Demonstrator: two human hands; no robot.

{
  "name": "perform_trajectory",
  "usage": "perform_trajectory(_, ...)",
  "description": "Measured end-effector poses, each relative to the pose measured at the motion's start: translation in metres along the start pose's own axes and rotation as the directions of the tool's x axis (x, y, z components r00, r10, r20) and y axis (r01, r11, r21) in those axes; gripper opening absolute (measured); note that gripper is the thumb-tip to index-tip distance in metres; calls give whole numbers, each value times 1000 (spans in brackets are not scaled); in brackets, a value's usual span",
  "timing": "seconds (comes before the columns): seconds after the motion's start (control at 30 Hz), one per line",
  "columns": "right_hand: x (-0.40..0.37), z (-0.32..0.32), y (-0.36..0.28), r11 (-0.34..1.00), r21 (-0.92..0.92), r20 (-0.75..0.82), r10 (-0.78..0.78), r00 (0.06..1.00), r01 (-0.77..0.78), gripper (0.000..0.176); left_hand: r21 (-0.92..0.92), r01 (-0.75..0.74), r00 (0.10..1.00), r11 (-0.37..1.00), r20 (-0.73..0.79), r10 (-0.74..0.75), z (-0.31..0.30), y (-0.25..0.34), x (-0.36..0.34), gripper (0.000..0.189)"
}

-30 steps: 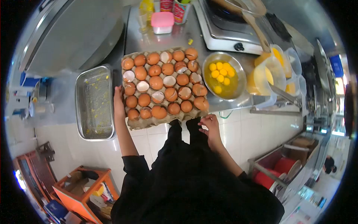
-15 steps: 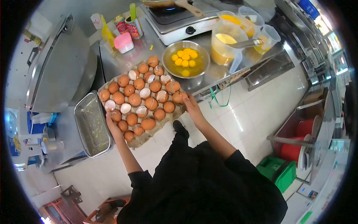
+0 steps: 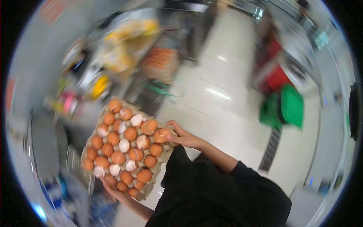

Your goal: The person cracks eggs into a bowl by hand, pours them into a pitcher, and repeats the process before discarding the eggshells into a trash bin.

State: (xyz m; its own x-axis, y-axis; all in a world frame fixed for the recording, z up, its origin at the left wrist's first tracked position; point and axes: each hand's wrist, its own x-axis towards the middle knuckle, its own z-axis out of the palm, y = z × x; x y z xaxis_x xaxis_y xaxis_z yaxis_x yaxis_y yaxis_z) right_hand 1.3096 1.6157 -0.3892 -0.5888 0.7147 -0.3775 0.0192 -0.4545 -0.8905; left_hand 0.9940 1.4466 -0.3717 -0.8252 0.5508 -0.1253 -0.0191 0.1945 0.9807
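Note:
A cardboard egg tray [image 3: 155, 166] with brown eggshells, several cracked open with pale insides showing, is held up off the counter between both hands. At its lower left edge, my left hand [image 3: 113, 192] grips the rim, its fingers partly under the tray. My right hand [image 3: 181, 135] holds the right corner beside a broken shell [image 3: 162, 135]. Beyond the tray, a metal bowl with yellow yolks [image 3: 100, 87] stands blurred on the counter.
A green bin [image 3: 291, 108] and red containers [image 3: 274, 77] stand at the right, across the tiled floor [image 3: 211, 109]. A stack of egg trays [image 3: 160, 64] sits under the counter. A pink-lidded box [image 3: 70, 103] is at the left.
The view has swung to the right, blurring the counter. Both hands still hold the tray, which now appears lower and further left. The stack under the counter has come into fuller view.

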Motion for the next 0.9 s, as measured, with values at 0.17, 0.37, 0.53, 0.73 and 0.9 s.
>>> perform_trajectory(0.17,-24,21,-5,968,-226,-99,-134,986,109,69,-150,227,973,962,3,-229,17,22,10,47)
perform_trajectory(0.37,-58,75,21,902,-372,-265,-328,907,218,80,-254,80,953,964,303,1,13,-39,78,57)
perform_trajectory(0.53,-75,93,51,773,-512,-260,-555,790,375,84,-547,-121,851,828,373,371,17,-47,74,61)
perform_trajectory(0.73,-138,201,124,904,-199,-681,-406,610,379,93,-556,-393,434,733,590,681,14,-27,104,49)
perform_trajectory(0.9,-239,399,263,803,-121,-884,-355,304,583,94,-584,-185,129,790,783,609,-118,-8,27,43)
